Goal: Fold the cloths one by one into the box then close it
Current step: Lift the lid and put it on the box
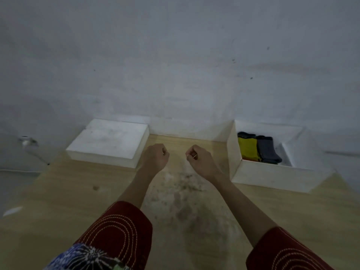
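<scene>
An open white box [272, 174] stands at the right of the wooden table. Inside it lie a folded yellow cloth [248, 147] and a folded dark grey cloth [267, 151] side by side. A white lid [109, 141] rests flat at the table's back left. My left hand [155, 157] and my right hand [198, 157] hover above the middle of the table between lid and box, both curled into loose fists with nothing in them. A thin ring shows on a right finger.
The wooden table [78, 191] has a scuffed, dirty patch at its centre. A grey-white wall runs right behind it. A small metallic fitting [26, 141] sits on the wall at the far left. My red sleeves fill the bottom of the view.
</scene>
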